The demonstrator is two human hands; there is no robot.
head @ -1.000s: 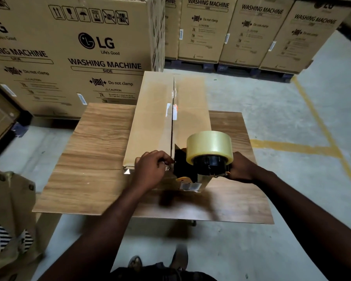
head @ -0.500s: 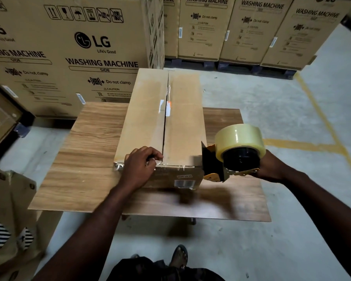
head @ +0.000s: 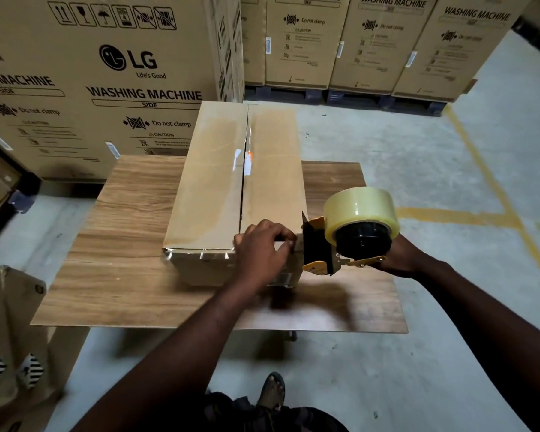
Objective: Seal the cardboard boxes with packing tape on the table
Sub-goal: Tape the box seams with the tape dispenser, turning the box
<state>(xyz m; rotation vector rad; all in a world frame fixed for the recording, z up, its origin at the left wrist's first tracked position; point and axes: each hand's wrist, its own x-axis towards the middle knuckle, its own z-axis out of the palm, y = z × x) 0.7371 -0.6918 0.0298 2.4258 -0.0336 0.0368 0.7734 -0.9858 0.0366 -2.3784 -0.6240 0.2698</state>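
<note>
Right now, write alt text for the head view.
A person's right hand holds a tape dispenser beside the near end of a cardboard box on a wooden table. The curled left hand rests at the box's near edge.

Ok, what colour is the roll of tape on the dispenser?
The roll of tape is pale translucent yellow, on a black hub; the head view shows it best.

Matt brown cardboard box; glossy clear tape roll; wood-grain table; rough concrete floor
</note>
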